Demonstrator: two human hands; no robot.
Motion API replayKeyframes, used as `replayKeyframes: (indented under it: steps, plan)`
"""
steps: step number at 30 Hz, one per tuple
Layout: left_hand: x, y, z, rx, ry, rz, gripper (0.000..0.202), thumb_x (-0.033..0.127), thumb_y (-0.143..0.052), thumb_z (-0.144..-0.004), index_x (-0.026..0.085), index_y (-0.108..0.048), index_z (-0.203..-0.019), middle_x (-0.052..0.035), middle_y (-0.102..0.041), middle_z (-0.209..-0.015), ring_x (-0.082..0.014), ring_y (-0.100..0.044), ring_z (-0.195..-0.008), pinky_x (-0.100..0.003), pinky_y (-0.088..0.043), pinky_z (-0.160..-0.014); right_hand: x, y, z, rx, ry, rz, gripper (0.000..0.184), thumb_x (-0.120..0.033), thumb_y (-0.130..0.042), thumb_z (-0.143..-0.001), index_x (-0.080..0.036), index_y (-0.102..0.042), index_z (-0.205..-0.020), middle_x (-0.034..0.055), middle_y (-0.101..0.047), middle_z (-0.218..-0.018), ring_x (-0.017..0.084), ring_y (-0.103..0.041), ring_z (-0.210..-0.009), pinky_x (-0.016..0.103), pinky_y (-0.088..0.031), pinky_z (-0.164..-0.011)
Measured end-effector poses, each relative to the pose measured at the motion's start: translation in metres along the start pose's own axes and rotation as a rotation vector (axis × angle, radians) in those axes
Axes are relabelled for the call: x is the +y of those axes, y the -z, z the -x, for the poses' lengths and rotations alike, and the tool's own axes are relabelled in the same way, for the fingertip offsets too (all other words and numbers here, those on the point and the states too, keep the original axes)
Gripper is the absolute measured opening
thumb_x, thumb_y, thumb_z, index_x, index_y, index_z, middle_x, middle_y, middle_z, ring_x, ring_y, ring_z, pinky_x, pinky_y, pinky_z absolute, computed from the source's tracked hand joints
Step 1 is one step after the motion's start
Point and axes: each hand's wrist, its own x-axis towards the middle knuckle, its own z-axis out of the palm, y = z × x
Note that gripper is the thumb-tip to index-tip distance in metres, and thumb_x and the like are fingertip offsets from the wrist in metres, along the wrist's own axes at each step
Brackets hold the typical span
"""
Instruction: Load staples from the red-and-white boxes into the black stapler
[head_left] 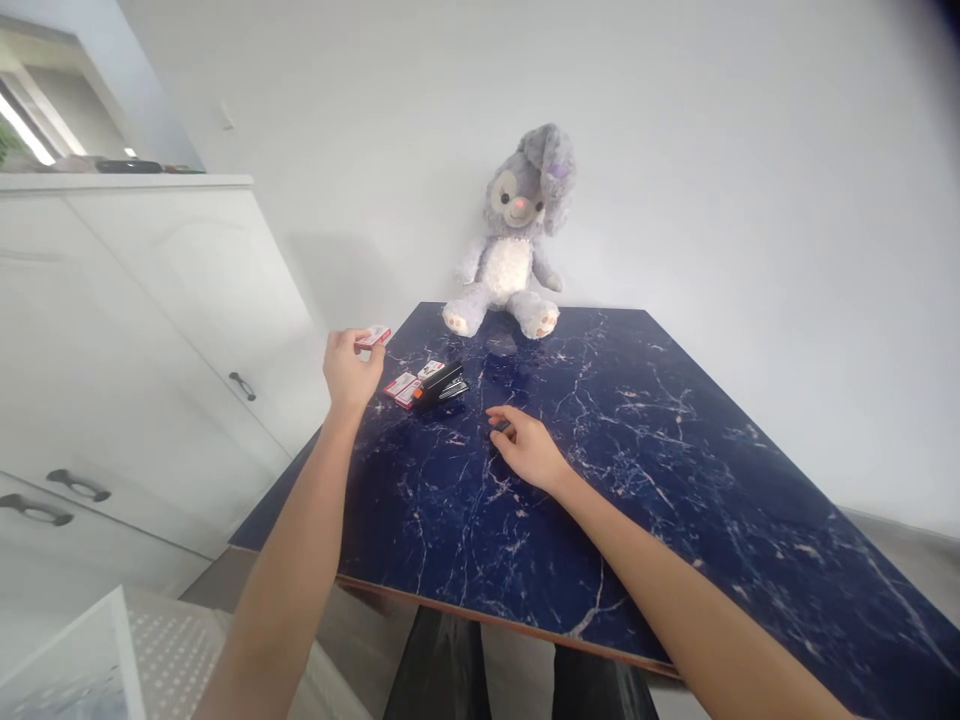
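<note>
My left hand (352, 368) is raised at the table's left edge, its thumb and fingers closed on a small red-and-white box (377, 337). Just right of it, a black stapler (441, 384) with an orange end lies on the table. Beside the stapler are another red-and-white box (403, 388) and a small white box with dark print (430, 369). My right hand (529, 448) rests on the tabletop, right of the stapler, with fingers curled round a small dark object (501, 427). Its kind is hidden by the fingers.
The dark blue marble-patterned table (637, 450) stands against a white wall. A grey plush rabbit (511, 240) sits at its far edge. White cabinets (150, 330) with dark handles are on the left. A white-framed panel (82, 660) is at the lower left.
</note>
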Motion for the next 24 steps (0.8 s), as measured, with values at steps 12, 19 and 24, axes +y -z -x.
replayKeyframes:
  steps: [12, 19, 24]
  plan:
    - [-0.002, 0.020, 0.041, 0.076, -0.209, 0.044, 0.010, 0.024, -0.041, -0.097, 0.020, -0.048, -0.103, -0.0141, -0.050, -0.115, -0.0247, -0.056, -0.111, -0.042, -0.048, -0.099, 0.003, -0.002, 0.001, -0.046, 0.065, 0.075, 0.033, -0.015, -0.058, -0.087, -0.024, -0.066, -0.118, 0.0031, -0.073, -0.110, 0.013, -0.066, -0.076, 0.031, -0.054, -0.080]
    - [0.036, -0.007, 0.079, -0.455, -0.530, 0.074, 0.011, 0.033, -0.054, -0.090, 0.024, -0.059, -0.087, -0.0101, -0.064, -0.112, -0.0267, -0.059, -0.106, -0.042, -0.045, -0.101, 0.001, 0.000, 0.000, -0.030, 0.069, 0.057, 0.033, -0.014, -0.058, -0.087, -0.023, -0.066, -0.117, 0.0021, -0.073, -0.107, 0.014, -0.066, -0.078, 0.029, -0.053, -0.081]
    - [0.002, -0.007, 0.054, -0.258, -0.221, -0.102, 0.031, 0.021, -0.038, -0.095, 0.020, -0.064, -0.110, -0.0139, -0.064, -0.121, -0.0298, -0.055, -0.121, -0.049, -0.036, -0.110, 0.002, 0.000, 0.001, -0.042, 0.078, 0.059, 0.032, -0.014, -0.058, -0.087, -0.022, -0.066, -0.117, 0.0022, -0.073, -0.107, 0.013, -0.065, -0.074, 0.029, -0.053, -0.080]
